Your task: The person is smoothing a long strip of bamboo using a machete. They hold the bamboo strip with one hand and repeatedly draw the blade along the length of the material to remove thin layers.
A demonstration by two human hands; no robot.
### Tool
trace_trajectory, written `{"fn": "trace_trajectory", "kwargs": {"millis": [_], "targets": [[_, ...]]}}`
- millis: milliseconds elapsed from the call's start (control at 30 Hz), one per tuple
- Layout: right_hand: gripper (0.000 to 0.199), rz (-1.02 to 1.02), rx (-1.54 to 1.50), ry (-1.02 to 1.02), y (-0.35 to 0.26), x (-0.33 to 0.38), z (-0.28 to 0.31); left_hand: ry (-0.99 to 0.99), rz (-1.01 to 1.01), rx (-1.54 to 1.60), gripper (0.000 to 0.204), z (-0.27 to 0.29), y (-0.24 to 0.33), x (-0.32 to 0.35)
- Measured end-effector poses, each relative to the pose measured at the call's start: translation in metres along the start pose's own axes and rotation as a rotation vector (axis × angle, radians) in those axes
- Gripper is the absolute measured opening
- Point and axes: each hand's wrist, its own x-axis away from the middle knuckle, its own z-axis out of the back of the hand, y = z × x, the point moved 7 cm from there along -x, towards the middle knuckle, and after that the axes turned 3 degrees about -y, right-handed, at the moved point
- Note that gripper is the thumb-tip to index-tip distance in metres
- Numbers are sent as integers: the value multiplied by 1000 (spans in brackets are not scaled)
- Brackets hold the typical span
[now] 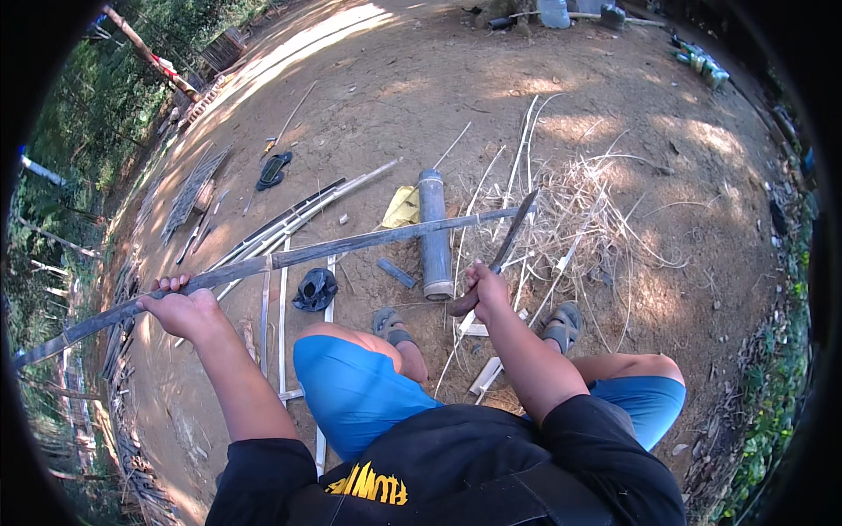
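A long, grey-brown bamboo strip (351,245) slants across my front from lower left to upper right. My left hand (186,311) is closed round it at the left, thumb along its near side. Closed on the handle of a machete (514,231), my right hand (489,293) is in front of my right shin. The dark blade points up and away, close to the strip's far end; whether they touch I cannot tell. Behind the strip lies a thick bamboo tube (436,263), crossed by the strip in view.
Pale shavings (583,215) are heaped beyond my right foot. Several split bamboo lengths (294,215) lie at the left, near a black plastic bag (315,289). A yellow sheet (402,207) sits beside the tube. Farther off are a dark sandal (274,171) and bottles (702,65).
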Motion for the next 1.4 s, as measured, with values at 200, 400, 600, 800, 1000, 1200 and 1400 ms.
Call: {"fn": "trace_trajectory", "kwargs": {"millis": [200,400,600,800,1000,1200,1400], "targets": [[33,207,-330,31,-73,47,-32,-39,159,93,53,46,-6,-48],[34,386,-615,35,-153,84,-36,-13,333,155,59,65,-37,-46],[20,576,-735,7,-232,122,-13,-18,507,211,57,54,-111,-18],[17,795,-800,-110,-308,181,11,-261,647,474,54,-19,-234,-44],[20,1032,-815,-160,-364,267,87,-844,1002,-3,93,-193,-212,175],[20,1315,-760,-56,-396,319,99,-1582,743,-491,86,-172,-200,287],[28,1532,-400,117,-409,328,65,-1940,523,-310,63,-155,-127,361]]}}
